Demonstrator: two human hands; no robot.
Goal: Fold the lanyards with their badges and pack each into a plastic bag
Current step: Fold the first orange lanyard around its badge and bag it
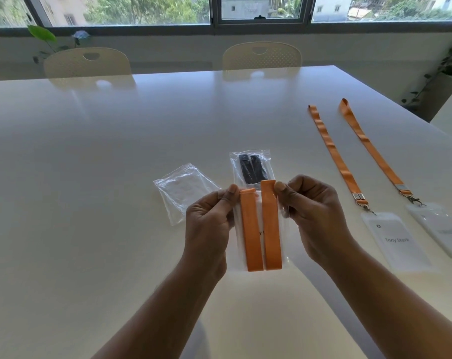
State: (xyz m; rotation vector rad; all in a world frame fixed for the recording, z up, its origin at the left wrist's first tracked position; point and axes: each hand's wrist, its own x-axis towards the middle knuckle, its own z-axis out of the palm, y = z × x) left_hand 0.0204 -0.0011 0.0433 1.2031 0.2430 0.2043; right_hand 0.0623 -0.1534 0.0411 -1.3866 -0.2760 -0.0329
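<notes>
A clear plastic bag (284, 255) with a folded orange lanyard (261, 229) and its badge inside is held up above the table. My left hand (209, 224) pinches the bag's top left corner and my right hand (315, 216) pinches its top right corner. Behind it lies a sealed bag holding a folded black lanyard (248, 169). Empty clear bags (183, 190) lie to the left. Two orange lanyards (333, 154) (370, 143) lie stretched out at the right, each clipped to a white badge (396, 242) (442, 229).
The white table (90, 177) spreads wide on the left and toward the back. Two cream chairs (87, 63) (262, 55) stand at its far edge below a window. The table's right edge runs close past the outer badge, with a potted plant (450, 68) beyond.
</notes>
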